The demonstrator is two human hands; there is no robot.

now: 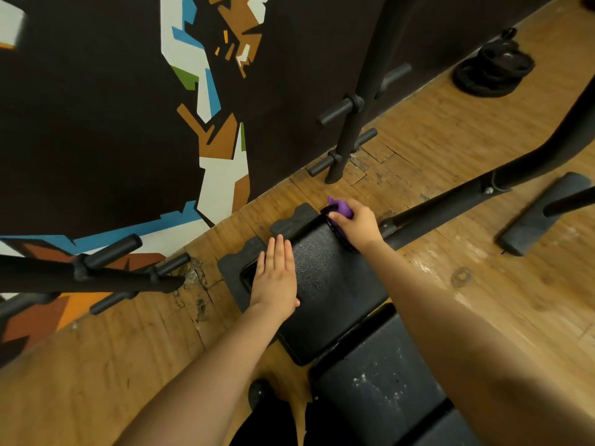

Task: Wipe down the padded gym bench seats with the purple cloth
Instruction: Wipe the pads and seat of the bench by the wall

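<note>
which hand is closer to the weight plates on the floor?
Right. The right hand grips the purple cloth nearer the weight plates; the left hand lies flat farther away.

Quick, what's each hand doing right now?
Left hand: open, flat on the bench pad.
Right hand: gripping the purple cloth at the pad's far corner.

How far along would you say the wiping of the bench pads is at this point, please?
Nothing shows as finished. In hand: the right hand grips the purple cloth at the far corner of the small seat pad, while the left hand rests flat on it. Left: the nearer long pad shows white specks, apparently unwiped.
</note>
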